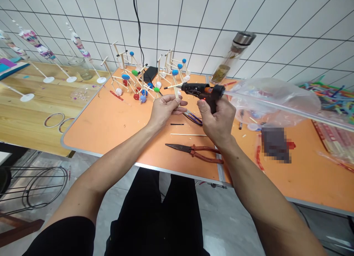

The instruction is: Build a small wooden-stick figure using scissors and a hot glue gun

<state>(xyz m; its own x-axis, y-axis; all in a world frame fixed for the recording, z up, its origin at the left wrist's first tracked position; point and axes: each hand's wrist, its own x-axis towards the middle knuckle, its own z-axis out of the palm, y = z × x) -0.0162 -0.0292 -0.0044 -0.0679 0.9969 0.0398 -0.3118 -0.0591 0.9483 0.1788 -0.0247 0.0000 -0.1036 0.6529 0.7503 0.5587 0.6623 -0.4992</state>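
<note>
My left hand (163, 109) pinches thin pale wooden sticks (176, 92), held upright above the orange table (132, 128). My right hand (219, 117) is wrapped round the grip of a black hot glue gun (195, 89), its red light lit. The gun's nozzle points left, close to the top part of the sticks. A long clear glue stick (290, 109) runs out of its back to the right. Below my hands lie needle-nose pliers (193, 151) with red handles, a loose thin stick (188, 135) and a blue-handled cutting tool (195, 118), partly hidden.
Stick figures with coloured balls (138, 88) stand at the back, near a black phone (149, 74). A glass bottle (229, 60) stands by the tiled wall. Clear plastic bags (271, 97) and bundled colourful pipe cleaners (329, 97) lie right. A wooden table (30, 112) adjoins on the left.
</note>
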